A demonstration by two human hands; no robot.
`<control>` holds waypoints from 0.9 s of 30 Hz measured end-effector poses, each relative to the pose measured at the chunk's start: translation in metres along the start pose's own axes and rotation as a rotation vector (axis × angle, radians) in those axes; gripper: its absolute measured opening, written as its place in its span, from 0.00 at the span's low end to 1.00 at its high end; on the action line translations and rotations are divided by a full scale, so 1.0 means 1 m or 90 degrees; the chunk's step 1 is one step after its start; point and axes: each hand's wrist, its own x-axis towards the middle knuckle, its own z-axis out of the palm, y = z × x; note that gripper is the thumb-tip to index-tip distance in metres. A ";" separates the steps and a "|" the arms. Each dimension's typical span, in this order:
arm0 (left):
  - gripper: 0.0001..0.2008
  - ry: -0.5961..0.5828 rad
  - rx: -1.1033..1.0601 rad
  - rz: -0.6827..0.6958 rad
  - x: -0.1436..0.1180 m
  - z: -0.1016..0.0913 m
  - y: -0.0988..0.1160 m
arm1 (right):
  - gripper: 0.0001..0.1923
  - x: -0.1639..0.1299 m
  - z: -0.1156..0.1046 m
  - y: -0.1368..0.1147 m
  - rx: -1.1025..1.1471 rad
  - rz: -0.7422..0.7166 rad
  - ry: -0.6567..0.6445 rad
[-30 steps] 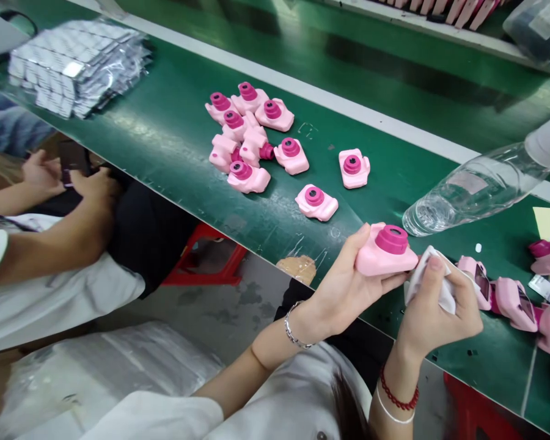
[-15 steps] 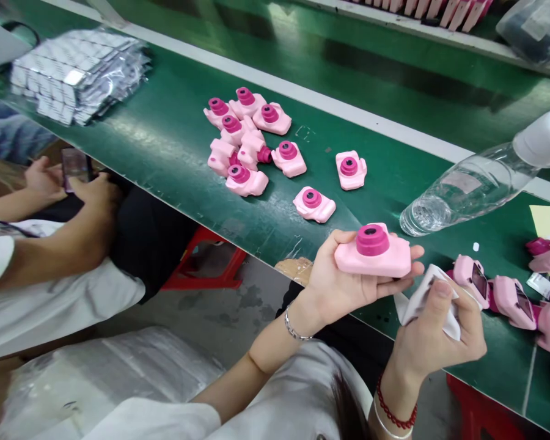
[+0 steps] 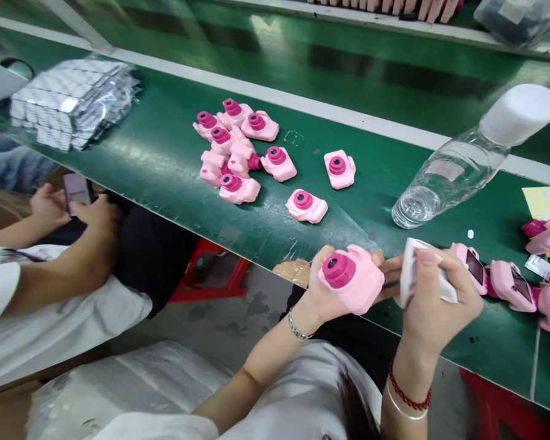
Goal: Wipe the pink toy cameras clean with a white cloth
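A pink toy camera (image 3: 361,282) with a magenta lens rests in my left hand (image 3: 323,299), tilted, its lens facing up and to the left. The thumb lies behind the lens side, and the other fingers reach out past the camera to the right. Close beside those fingertips, my right hand (image 3: 435,299) pinches a folded white cloth (image 3: 410,269) between thumb and fingers. On the green table, several more pink cameras (image 3: 241,156) sit in a loose cluster beyond my left hand. Two others, one camera (image 3: 307,206) and another camera (image 3: 340,169), lie apart nearer to me.
A clear bottle with a white cap (image 3: 462,165) stands beyond my right hand. More pink cameras (image 3: 511,286) line the right side, near a yellow paper (image 3: 547,201). Silver packets (image 3: 73,101) are stacked far left. A co-worker's hands (image 3: 94,211) hold a phone at the table edge.
The camera in my left hand has turned, its lens now pointing further left and its right end lower. My right hand with the cloth has shifted slightly up. The view has moved a little.
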 end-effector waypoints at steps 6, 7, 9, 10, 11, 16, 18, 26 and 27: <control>0.27 -0.100 0.333 0.158 -0.007 -0.005 0.009 | 0.21 -0.001 -0.021 0.015 0.132 0.257 0.091; 0.30 -0.132 0.427 0.215 -0.008 -0.008 0.011 | 0.22 0.001 -0.023 0.015 0.148 0.289 0.102; 0.41 -0.192 0.622 0.353 -0.009 -0.012 0.014 | 0.22 0.005 -0.027 0.013 0.172 0.327 0.098; 0.48 -0.223 0.707 0.412 -0.009 -0.014 0.015 | 0.22 0.006 -0.028 0.012 0.182 0.336 0.081; 0.53 -0.253 0.776 0.452 -0.008 -0.015 0.017 | 0.22 0.007 -0.029 0.010 0.188 0.340 0.059; 0.61 -0.302 0.923 0.480 -0.003 -0.012 0.021 | 0.22 0.003 -0.022 0.004 0.158 0.292 -0.041; 0.61 -0.276 0.940 0.462 -0.004 -0.011 0.021 | 0.20 0.000 -0.014 0.002 0.125 0.208 -0.071; 0.49 -0.131 0.612 0.333 -0.011 -0.005 0.020 | 0.10 -0.013 -0.027 -0.002 0.103 -0.112 -0.314; 0.47 -0.113 0.525 0.293 -0.011 -0.004 0.019 | 0.09 -0.015 -0.031 0.002 0.103 -0.088 -0.295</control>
